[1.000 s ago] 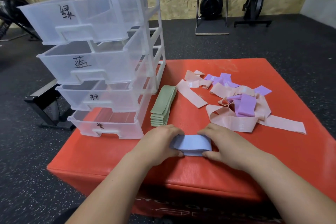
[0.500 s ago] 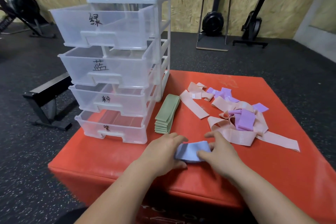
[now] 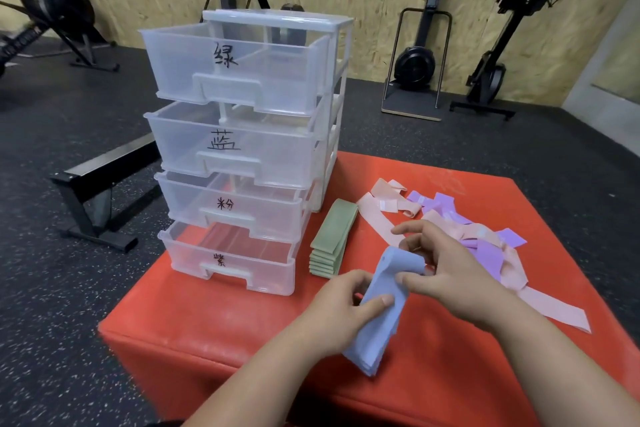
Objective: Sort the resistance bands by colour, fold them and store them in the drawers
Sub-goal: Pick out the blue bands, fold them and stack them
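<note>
Left hand (image 3: 337, 314) grips the folded blue resistance bands (image 3: 379, 336) low down; right hand (image 3: 457, 276) pinches their upper end, above the red box (image 3: 221, 333). Folded green bands (image 3: 332, 239) lie just right of the drawer unit (image 3: 242, 149); loose pink and purple bands (image 3: 485, 253) farther right.

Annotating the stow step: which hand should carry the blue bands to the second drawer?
Probably left. The left hand grips the blue bands round their middle, nearer the open second drawer. The right hand only pinches their top end.
</note>
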Demonstrator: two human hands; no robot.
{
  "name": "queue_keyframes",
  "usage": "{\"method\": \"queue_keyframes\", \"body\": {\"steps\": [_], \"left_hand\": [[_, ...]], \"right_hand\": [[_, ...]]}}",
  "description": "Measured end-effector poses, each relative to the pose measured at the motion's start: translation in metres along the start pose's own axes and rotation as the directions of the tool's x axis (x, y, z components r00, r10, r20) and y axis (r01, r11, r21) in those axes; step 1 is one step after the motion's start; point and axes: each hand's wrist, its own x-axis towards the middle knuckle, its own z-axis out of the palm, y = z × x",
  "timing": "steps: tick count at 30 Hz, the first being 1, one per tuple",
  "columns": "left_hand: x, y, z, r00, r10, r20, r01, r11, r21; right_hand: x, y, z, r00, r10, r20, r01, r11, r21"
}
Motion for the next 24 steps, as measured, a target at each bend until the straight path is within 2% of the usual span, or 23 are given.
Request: {"method": "queue_keyframes", "body": {"steps": [6, 9, 12, 17, 20, 24], "left_hand": [[0.032, -0.009, 0.009, 0.972, -0.116, -0.206, 0.142, 0.983, 0.117], [0.047, -0.01, 0.015, 0.959, -0.109, -0.263, 0.156, 0.974, 0.165], [0.058, -0.007, 0.022, 0.956, -0.045, -0.289, 0.115, 0.966, 0.231], [0.074, -0.013, 0.026, 0.975, -0.014, -0.224, 0.094, 0.93, 0.354], [0.075, -0.016, 0.028, 0.991, -0.027, -0.131, 0.106, 0.756, 0.646], [0.074, -0.028, 0.037, 0.985, 0.086, -0.149, 0.072, 0.581, 0.81]], "right_hand": [[0.064, 0.044, 0.005, 0.988, 0.132, -0.081, -0.124, 0.988, 0.095], [0.095, 0.06, 0.01, 0.975, 0.184, -0.123, -0.163, 0.973, 0.162], [0.121, 0.072, 0.013, 0.965, 0.215, -0.15, -0.186, 0.965, 0.184], [0.147, 0.098, 0.011, 0.959, 0.226, -0.169, -0.216, 0.973, 0.076], [0.146, 0.109, 0.013, 0.971, 0.182, -0.155, -0.189, 0.981, -0.033], [0.144, 0.113, 0.015, 0.978, 0.113, -0.174, -0.139, 0.98, -0.144]]}}
